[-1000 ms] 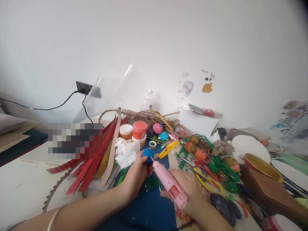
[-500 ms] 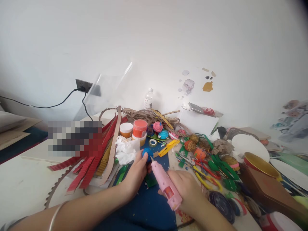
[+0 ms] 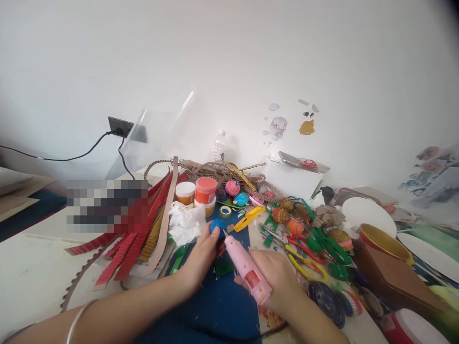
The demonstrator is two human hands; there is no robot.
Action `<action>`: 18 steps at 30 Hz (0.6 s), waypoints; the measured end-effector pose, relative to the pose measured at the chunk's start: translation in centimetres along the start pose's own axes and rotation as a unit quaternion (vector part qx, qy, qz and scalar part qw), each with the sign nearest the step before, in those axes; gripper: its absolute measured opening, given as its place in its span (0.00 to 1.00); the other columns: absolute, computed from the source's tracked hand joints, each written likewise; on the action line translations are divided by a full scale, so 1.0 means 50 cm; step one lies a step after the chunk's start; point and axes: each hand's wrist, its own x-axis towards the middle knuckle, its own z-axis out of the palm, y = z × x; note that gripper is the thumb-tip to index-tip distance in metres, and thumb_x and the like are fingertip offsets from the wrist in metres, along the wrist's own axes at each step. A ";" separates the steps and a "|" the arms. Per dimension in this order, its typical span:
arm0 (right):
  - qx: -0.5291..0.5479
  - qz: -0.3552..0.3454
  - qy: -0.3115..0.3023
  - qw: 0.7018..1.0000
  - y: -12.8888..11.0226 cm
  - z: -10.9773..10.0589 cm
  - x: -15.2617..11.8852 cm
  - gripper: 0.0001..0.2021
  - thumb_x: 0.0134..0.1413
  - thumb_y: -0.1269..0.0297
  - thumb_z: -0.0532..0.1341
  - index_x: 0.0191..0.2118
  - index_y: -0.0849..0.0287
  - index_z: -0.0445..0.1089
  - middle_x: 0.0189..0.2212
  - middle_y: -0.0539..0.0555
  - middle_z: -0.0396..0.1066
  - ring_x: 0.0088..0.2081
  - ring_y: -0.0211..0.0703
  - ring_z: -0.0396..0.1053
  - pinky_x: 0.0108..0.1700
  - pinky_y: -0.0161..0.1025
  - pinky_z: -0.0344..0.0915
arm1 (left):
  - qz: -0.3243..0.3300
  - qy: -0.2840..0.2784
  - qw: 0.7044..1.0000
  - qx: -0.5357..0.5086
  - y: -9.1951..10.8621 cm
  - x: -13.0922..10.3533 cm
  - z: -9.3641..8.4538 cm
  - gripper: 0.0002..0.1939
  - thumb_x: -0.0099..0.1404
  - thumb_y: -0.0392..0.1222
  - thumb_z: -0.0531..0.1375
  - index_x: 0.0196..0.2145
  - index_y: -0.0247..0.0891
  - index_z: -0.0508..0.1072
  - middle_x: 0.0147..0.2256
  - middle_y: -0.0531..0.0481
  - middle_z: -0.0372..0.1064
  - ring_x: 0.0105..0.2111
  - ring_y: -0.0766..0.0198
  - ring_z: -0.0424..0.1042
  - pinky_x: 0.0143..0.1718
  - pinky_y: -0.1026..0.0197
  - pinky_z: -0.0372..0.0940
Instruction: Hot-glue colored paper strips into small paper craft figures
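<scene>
Between the fingers of my left hand (image 3: 201,258) is a small blue ridged piece (image 3: 217,226), which looks like coiled corrugated paper. My right hand (image 3: 274,274) is wrapped round a pink glue gun (image 3: 247,270). The gun's nozzle points up and left, at or very close to the side of the blue piece; I cannot tell whether they touch. Below both hands lies a dark blue mat (image 3: 218,306). A yellow cutter (image 3: 250,219) rests just beyond the nozzle, and crumpled white tissue (image 3: 186,222) sits left of the blue piece.
Red corrugated strips (image 3: 125,258) spread out on the left. Stacked paint jars (image 3: 205,191) and coiled paper balls (image 3: 233,188) stand behind the hands. To the right are scissors (image 3: 304,265), green strips (image 3: 332,246) and a brown box (image 3: 390,277). A clear bottle (image 3: 219,145) is by the wall.
The whole view has shifted slightly, so things appear a little further left. Both hands keep their grips, with the nozzle still beside the blue piece.
</scene>
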 end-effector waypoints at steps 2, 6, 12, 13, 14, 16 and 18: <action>0.010 0.009 0.003 1.000 -0.002 -0.002 0.001 0.21 0.58 0.49 0.49 0.22 0.58 0.61 0.16 0.51 0.65 0.17 0.39 0.63 0.20 0.35 0.51 | -0.004 -0.004 1.000 -0.004 0.001 0.000 0.001 0.12 0.63 0.53 0.53 0.33 0.42 0.62 0.24 0.58 0.58 0.23 0.68 0.56 0.26 0.65 0.55; 0.029 0.042 0.012 0.999 -0.003 -0.006 0.002 0.21 0.58 0.48 0.49 0.25 0.59 0.64 0.17 0.52 0.67 0.19 0.40 0.66 0.21 0.34 0.53 | -0.010 0.001 0.999 -0.048 0.010 -0.001 0.012 0.11 0.61 0.51 0.55 0.31 0.41 0.62 0.24 0.58 0.58 0.23 0.68 0.56 0.26 0.65 0.55; 0.076 0.108 0.018 0.991 0.001 -0.006 -0.001 0.21 0.56 0.46 0.51 0.26 0.59 0.66 0.17 0.51 0.68 0.19 0.40 0.66 0.21 0.33 0.54 | -0.023 0.001 0.992 -0.127 0.027 -0.003 0.027 0.11 0.58 0.48 0.59 0.32 0.39 0.63 0.26 0.55 0.59 0.25 0.68 0.59 0.25 0.66 0.56; 0.083 0.119 0.017 0.989 0.002 -0.005 -0.001 0.21 0.55 0.46 0.51 0.25 0.59 0.65 0.17 0.50 0.67 0.19 0.39 0.65 0.21 0.33 0.54 | -0.022 -0.002 0.991 -0.133 0.028 -0.003 0.027 0.11 0.58 0.47 0.59 0.32 0.39 0.63 0.27 0.55 0.59 0.26 0.68 0.59 0.25 0.66 0.56; 0.090 0.129 0.016 0.987 0.003 -0.005 -0.002 0.20 0.54 0.47 0.52 0.24 0.58 0.65 0.16 0.50 0.66 0.18 0.38 0.64 0.21 0.32 0.54 | -0.021 -0.005 0.990 -0.139 0.028 -0.003 0.026 0.10 0.59 0.47 0.59 0.32 0.39 0.63 0.27 0.55 0.60 0.26 0.68 0.59 0.25 0.66 0.56; 0.101 0.144 0.016 0.984 0.004 -0.003 -0.003 0.19 0.53 0.48 0.54 0.23 0.58 0.63 0.16 0.49 0.65 0.18 0.37 0.63 0.21 0.32 0.53 | -0.018 -0.013 0.989 -0.146 0.027 -0.002 0.024 0.10 0.59 0.46 0.59 0.31 0.38 0.64 0.27 0.54 0.59 0.26 0.68 0.60 0.26 0.66 0.57; 0.101 0.153 0.023 0.983 0.005 -0.002 -0.005 0.18 0.52 0.50 0.55 0.21 0.58 0.61 0.16 0.48 0.64 0.17 0.36 0.62 0.20 0.31 0.52 | -0.014 -0.019 0.988 -0.150 0.025 -0.001 0.021 0.09 0.60 0.45 0.59 0.30 0.38 0.64 0.27 0.54 0.59 0.26 0.68 0.60 0.26 0.65 0.57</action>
